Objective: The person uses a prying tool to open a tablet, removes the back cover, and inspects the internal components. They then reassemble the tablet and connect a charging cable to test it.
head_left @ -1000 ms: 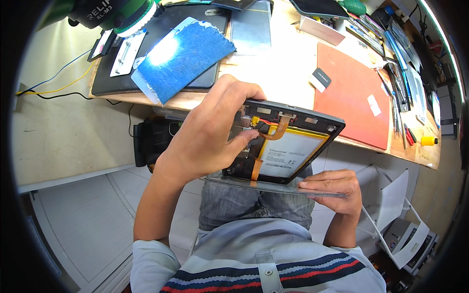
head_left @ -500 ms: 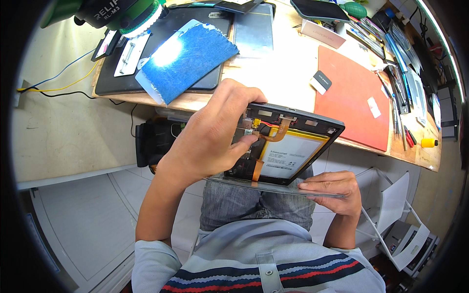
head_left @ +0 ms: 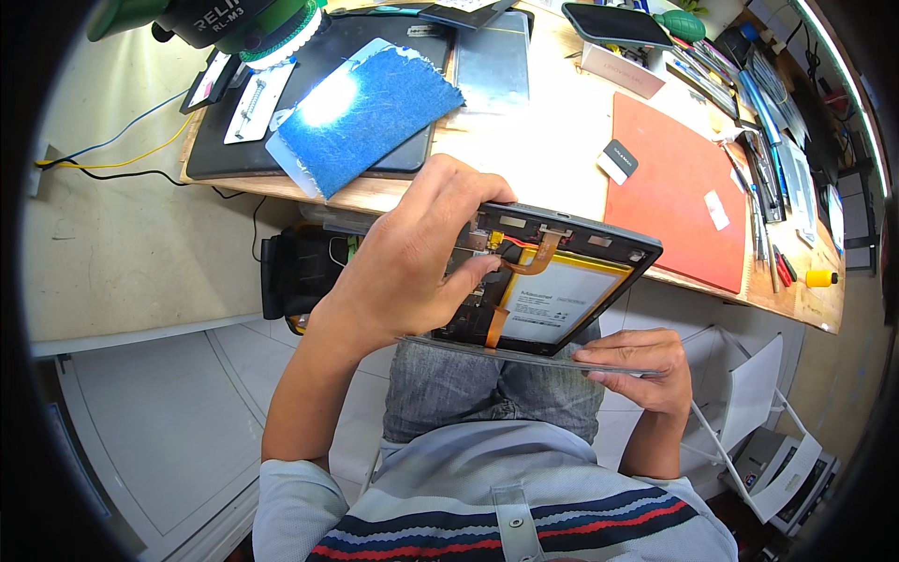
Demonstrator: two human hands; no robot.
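Left hand (head_left: 403,253) grips the opened tablet body (head_left: 576,234) by its far left corner, fingers hooked over the outer edge and thumb pressed in beside the upper orange ribbon cable (head_left: 541,255); right hand (head_left: 646,365) pinches the right end of a thin panel (head_left: 534,358) just below the tablet body, digits above and beneath it. Compared with half a second ago, the panel has tipped to show almost edge-on, while both grips look the same, which suggests a change of angle rather than a separation of the two parts. Inside the tablet body sits a white-labelled battery (head_left: 548,302); left of it, a lower ribbon cable (head_left: 496,326) runs down toward the panel, though whether it is fastened there cannot be told. That cable probably limits how far the panel may swing. Beyond the tablet body's far edge is the wooden bench (head_left: 805,304), its front rim close by. An open wedge shows between the tablet body's right side and the right hand, above the jeans (head_left: 440,389).
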